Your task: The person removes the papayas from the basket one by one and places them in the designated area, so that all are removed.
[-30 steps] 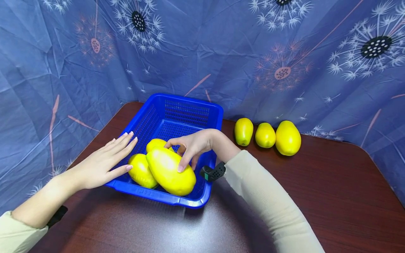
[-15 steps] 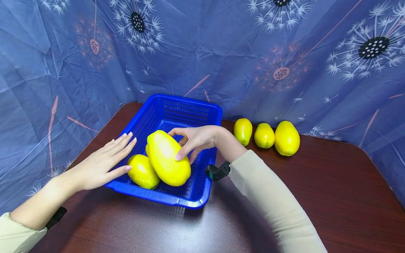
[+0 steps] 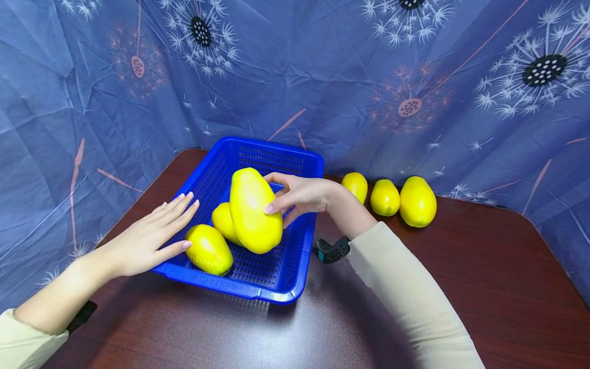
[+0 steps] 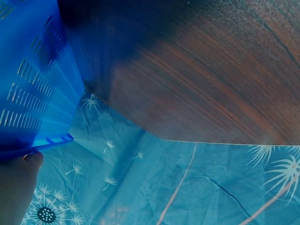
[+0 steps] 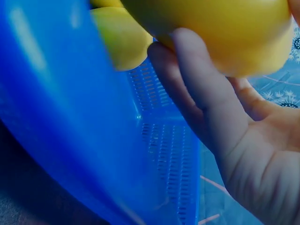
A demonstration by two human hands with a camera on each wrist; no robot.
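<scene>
Right grip (image 3: 301, 196) holds big yellow fruit (image 3: 255, 212) over blue basket (image 3: 221, 286).
Left grip (image 3: 149, 240) released, straight-fingered at basket's left side.

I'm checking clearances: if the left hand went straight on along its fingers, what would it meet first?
Probably the blue basket's far wall, though depth is unclear: the left hand might instead pass over it and reach the patterned curtain.

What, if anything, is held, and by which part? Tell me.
The right hand holds the big glossy yellow oval fruit by its right side. The left hand lies across the blue plastic basket's rim, gripping nothing.
</scene>
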